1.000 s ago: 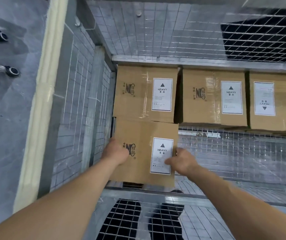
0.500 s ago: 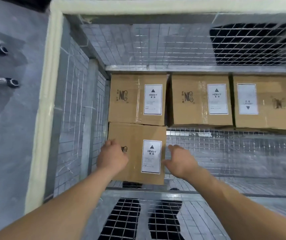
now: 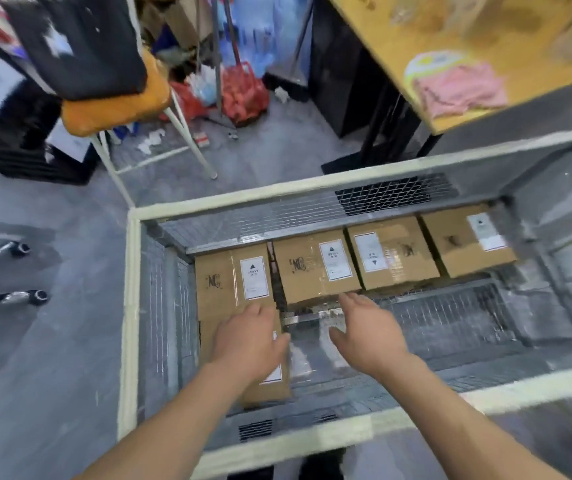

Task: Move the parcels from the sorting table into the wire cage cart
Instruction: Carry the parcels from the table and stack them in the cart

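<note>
I look down into the wire cage cart [image 3: 131,306], whose top rim is padded in cream. Several brown cardboard parcels with white labels lie in a row along its far wall, among them one at the far left [image 3: 229,282] and one beside it [image 3: 312,268]. A further parcel [image 3: 270,386] lies in the near left corner, in front of the far-left one. My left hand [image 3: 248,341] hovers over that near parcel with fingers relaxed, holding nothing. My right hand [image 3: 369,332] is spread above the bare mesh floor, also holding nothing.
The cart's mesh floor [image 3: 451,317] to the right of the near parcel is bare. Outside the cart stand an orange-cushioned chair [image 3: 115,105], a wooden table [image 3: 451,64] with pink cloth, red bags, and chair casters [image 3: 18,296] on the grey floor.
Both hands have let go of the near-left parcel and lifted away from it. My head has risen and pulled back, so the whole cart and the room beyond now show.
</note>
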